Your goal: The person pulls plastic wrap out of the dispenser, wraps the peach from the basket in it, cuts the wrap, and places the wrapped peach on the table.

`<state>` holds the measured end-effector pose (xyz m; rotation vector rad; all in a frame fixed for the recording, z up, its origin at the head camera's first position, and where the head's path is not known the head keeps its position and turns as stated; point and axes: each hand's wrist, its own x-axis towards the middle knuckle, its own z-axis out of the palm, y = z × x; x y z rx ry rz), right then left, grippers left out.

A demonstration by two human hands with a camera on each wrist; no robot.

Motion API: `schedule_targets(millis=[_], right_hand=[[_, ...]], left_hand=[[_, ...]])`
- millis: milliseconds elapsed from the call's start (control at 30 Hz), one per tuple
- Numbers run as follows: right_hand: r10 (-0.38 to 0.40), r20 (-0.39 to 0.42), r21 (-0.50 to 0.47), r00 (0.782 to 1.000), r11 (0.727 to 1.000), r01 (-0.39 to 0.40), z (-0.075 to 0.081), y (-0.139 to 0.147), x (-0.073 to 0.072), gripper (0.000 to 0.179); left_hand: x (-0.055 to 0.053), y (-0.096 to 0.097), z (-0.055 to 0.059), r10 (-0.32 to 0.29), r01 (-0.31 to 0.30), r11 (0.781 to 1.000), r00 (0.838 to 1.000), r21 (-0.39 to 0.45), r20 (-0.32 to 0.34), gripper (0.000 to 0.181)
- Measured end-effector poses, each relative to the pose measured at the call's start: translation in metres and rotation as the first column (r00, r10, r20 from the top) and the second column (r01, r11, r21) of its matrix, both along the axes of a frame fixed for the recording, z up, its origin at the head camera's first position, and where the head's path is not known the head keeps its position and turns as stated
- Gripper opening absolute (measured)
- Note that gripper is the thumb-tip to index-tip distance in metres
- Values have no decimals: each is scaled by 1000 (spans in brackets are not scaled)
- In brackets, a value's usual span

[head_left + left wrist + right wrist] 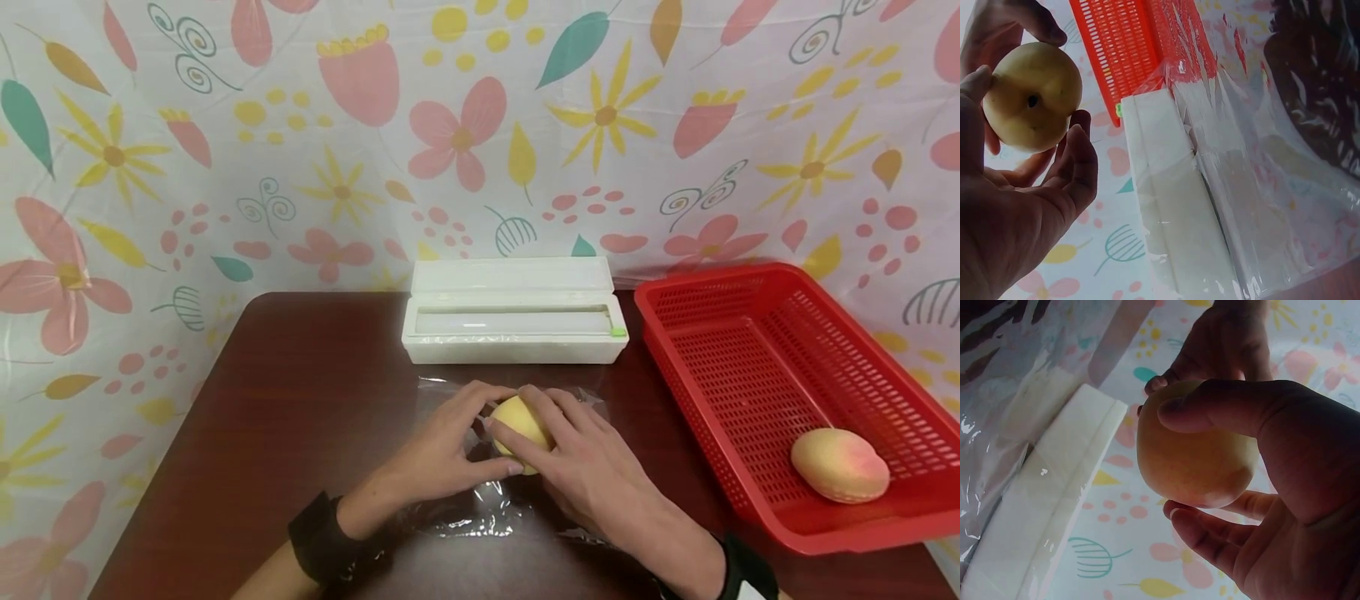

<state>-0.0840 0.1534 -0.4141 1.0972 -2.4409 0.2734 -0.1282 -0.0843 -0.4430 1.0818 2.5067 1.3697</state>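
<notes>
Over the middle of the table, both hands hold one yellow peach [517, 419] between them. My left hand [441, 454] has its fingers and thumb around the peach's left side. On the other side, my right hand [600, 471] grips it, its thumb lying across the fruit in the right wrist view and its fingers beneath. A small dark stem hole shows on the peach [1047, 81] in the left wrist view; pink tints one end of the peach [1200, 462] in the right wrist view. Clear plastic wrap [480, 518] lies spread below the hands.
Behind the hands stands a white wrap dispenser [517, 350], lid raised, with a green slider [618, 332] at its right end. A red basket [705, 433] at the right holds another peach [840, 465]. A flower-patterned sheet [465, 167] hangs behind the dark table [300, 400].
</notes>
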Motion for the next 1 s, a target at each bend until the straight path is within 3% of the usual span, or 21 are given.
schedule_targets(millis=[167, 333, 500, 667, 800, 1000], right_hand=[[22, 20, 0, 1000, 1000, -22, -2, 2, 0, 89], [55, 100, -30, 993, 998, -53, -3, 4, -3, 99], [52, 177, -84, 983, 996, -37, 0, 9, -6, 109], [32, 237, -168, 971, 986, 9, 5, 13, -8, 112], [68, 318, -277, 946, 961, 24, 9, 19, -11, 116], [141, 457, -435, 878, 896, 83, 8, 23, -15, 116]], left_hand=[[0, 0, 2, 3, -4, 999, 1000, -36, -21, 76], [0, -2, 3, -7, 6, 999, 1000, -46, -3, 75], [0, -3, 3, -13, 11, 999, 999, 48, 52, 72], [-2, -3, 3, -22, 19, 985, 1000, 171, 17, 74], [-2, -3, 6, -13, 7, 971, 1000, 237, 24, 76], [-1, -4, 7, 10, -25, 965, 998, 262, 58, 84]])
